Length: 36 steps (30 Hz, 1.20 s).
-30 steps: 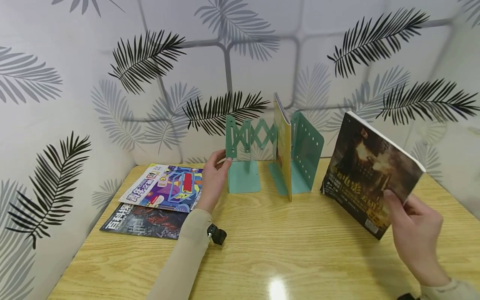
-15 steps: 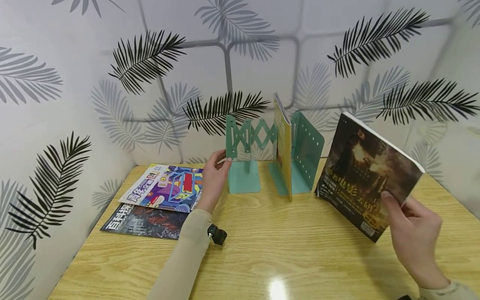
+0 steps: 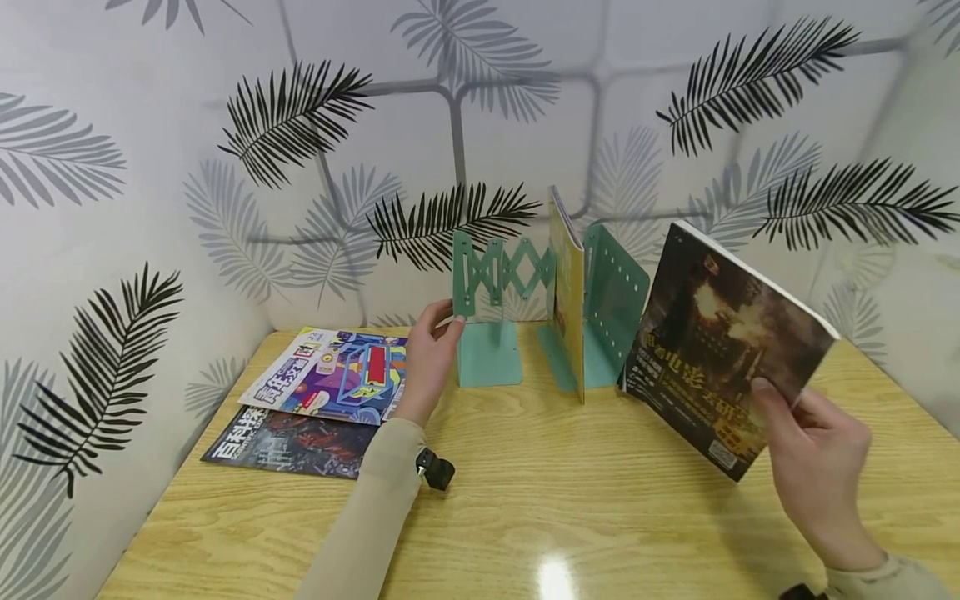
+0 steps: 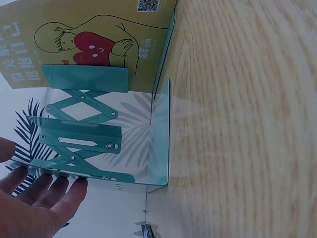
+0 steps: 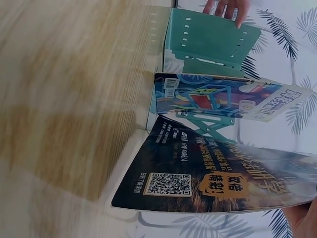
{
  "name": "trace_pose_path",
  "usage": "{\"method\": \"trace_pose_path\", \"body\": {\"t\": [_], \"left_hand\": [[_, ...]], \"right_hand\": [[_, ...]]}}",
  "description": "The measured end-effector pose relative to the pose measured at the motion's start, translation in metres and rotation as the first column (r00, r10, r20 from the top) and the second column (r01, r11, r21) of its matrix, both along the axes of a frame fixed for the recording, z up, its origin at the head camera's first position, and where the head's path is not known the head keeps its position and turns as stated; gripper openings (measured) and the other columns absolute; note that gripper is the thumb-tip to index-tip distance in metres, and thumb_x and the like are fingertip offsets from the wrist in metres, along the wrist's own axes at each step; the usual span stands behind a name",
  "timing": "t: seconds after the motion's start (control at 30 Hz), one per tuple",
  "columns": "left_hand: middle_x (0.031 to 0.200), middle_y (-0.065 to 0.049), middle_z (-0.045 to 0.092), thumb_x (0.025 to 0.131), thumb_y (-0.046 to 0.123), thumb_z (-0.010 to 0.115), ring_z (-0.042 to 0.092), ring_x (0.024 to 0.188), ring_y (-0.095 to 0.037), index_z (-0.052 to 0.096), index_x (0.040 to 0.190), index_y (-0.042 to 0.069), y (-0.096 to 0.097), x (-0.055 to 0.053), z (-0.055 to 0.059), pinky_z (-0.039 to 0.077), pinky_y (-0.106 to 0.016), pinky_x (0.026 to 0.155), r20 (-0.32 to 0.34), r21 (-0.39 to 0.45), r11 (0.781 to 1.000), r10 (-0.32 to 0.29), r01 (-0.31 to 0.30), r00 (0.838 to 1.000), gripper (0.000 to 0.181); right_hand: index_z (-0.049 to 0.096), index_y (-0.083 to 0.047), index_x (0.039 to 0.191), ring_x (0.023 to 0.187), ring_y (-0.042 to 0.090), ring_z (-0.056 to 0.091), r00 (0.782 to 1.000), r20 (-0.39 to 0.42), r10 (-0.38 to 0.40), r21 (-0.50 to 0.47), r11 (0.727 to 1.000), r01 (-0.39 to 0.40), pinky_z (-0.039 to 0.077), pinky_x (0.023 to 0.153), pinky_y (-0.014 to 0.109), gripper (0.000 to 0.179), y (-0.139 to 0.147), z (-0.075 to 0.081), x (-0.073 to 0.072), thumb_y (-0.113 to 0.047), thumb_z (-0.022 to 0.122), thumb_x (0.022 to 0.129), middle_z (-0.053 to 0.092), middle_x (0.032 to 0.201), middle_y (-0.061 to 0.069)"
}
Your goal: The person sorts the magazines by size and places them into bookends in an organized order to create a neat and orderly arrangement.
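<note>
A green expandable metal bookend [image 3: 617, 283] with a scissor lattice stands at the back of the table. My left hand [image 3: 430, 362] holds its left end plate, thumb at the front edge; in the left wrist view the fingertips [image 4: 74, 198] lie against the plate's outer face. Upright inside the bookend is a yellow-covered magazine [image 3: 567, 292], whose other side shows a colourful purple-blue cover [image 5: 208, 99] in the right wrist view. My right hand [image 3: 821, 475] grips a dark magazine [image 3: 712, 333] by its edge, thumb on the cover. It is tilted, right beside the bookend's right plate.
On the table's left lie two overlapping magazines, a purple one [image 3: 330, 375] on top of a dark one [image 3: 292, 446]. A leaf-patterned wall [image 3: 300, 208] rises directly behind the wooden table [image 3: 510, 500].
My right hand has brought the dark magazine left, closer to the bookend's right plate, which it now overlaps in the head view. My left hand and the bookend have stayed put.
</note>
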<state>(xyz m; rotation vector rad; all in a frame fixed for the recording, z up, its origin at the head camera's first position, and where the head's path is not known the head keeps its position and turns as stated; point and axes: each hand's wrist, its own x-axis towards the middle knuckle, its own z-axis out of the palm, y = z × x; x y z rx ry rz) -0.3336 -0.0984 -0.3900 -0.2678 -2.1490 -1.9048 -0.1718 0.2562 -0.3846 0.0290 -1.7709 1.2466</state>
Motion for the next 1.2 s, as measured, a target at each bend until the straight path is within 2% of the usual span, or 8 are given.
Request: {"method": "trace_pose_path", "body": {"t": [0.3,0.63,0.73,0.93,1.2], "left_hand": [[0.134,-0.001,0.056,0.101,0.025,0.057,0.055,0.118,-0.021,0.056,0.135,0.018,0.001,0.000,0.001,0.046,-0.041,0.099,0.004,-0.013,1.000,0.008,-0.008,1.000,0.034],[0.141,-0.012,0.051,0.102,0.018,0.055,0.052,0.125,-0.029,0.052,0.140,0.007,-0.001,-0.001,0.004,0.044,-0.042,0.102,0.051,-0.013,1.000,-0.004,0.005,0.999,0.040],[0.140,-0.009,0.052,0.102,0.022,0.055,0.053,0.124,-0.027,0.053,0.139,0.010,-0.001,0.000,0.003,0.044,-0.042,0.102,0.040,-0.005,1.000,-0.001,0.001,0.999,0.039],[0.135,-0.003,0.055,0.101,0.025,0.057,0.054,0.120,-0.022,0.055,0.136,0.016,0.000,0.002,0.000,0.045,-0.040,0.101,0.007,-0.001,1.000,0.007,-0.007,1.000,0.036],[0.134,-0.002,0.056,0.101,0.026,0.057,0.055,0.119,-0.021,0.056,0.135,0.015,0.001,0.002,-0.001,0.045,-0.040,0.101,-0.011,-0.010,1.000,0.014,-0.014,1.000,0.036]], "right_hand": [[0.071,0.015,0.102,0.051,-0.001,0.053,1.000,0.004,0.005,-0.019,1.000,-0.005,0.038,0.045,0.012,0.017,-0.005,0.004,0.000,0.007,0.067,0.087,0.072,0.079,-0.009],[0.071,0.015,0.100,0.049,-0.001,0.052,1.000,0.001,0.005,-0.020,1.000,-0.005,0.038,0.044,0.013,0.016,-0.007,0.005,-0.001,0.009,0.067,0.086,0.070,0.073,-0.011],[0.071,0.016,0.100,0.047,0.000,0.052,1.000,0.004,0.012,-0.020,1.000,-0.011,0.039,0.044,0.013,0.016,-0.008,0.004,0.000,0.009,0.068,0.086,0.070,0.072,-0.010],[0.070,0.016,0.101,0.051,0.001,0.057,0.999,-0.004,0.041,-0.055,0.998,-0.041,0.042,0.045,0.013,0.017,-0.011,0.005,-0.002,0.007,0.068,0.087,0.074,0.078,0.000],[0.070,0.015,0.105,0.056,0.001,0.061,0.996,-0.009,0.084,-0.067,0.994,-0.084,0.042,0.046,0.013,0.019,-0.013,0.003,-0.009,0.009,0.067,0.087,0.074,0.086,-0.006]]}}
